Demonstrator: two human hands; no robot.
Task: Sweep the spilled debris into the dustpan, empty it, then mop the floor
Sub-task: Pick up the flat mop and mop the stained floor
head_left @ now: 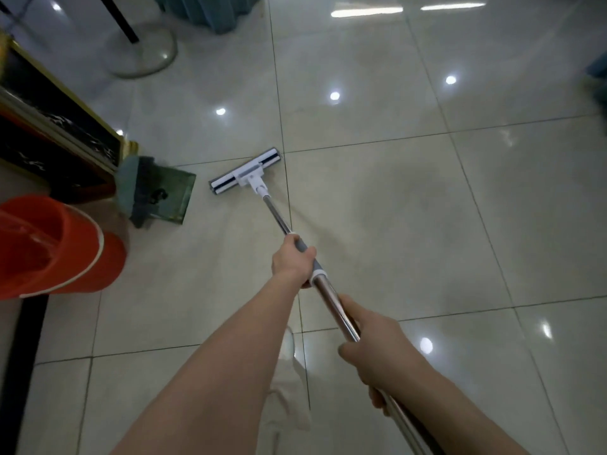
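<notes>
A flat mop with a white head (245, 170) rests on the glossy tiled floor (394, 208), its metal handle (277, 215) running back toward me. My left hand (292, 261) is closed around the grey grip partway down the handle. My right hand (377, 353) is wrapped around the steel shaft nearer my body. A green dustpan (166, 195) with a grey-green brush (134, 188) standing in it lies on the floor just left of the mop head, a small dark bit lying on its tray.
An orange bucket (95, 257) stands at the left edge beside a dark cabinet with gold trim (59, 126). A round stand base (144, 50) and teal curtain (210, 11) are at the back. My light trouser leg (289, 395) shows below the arms.
</notes>
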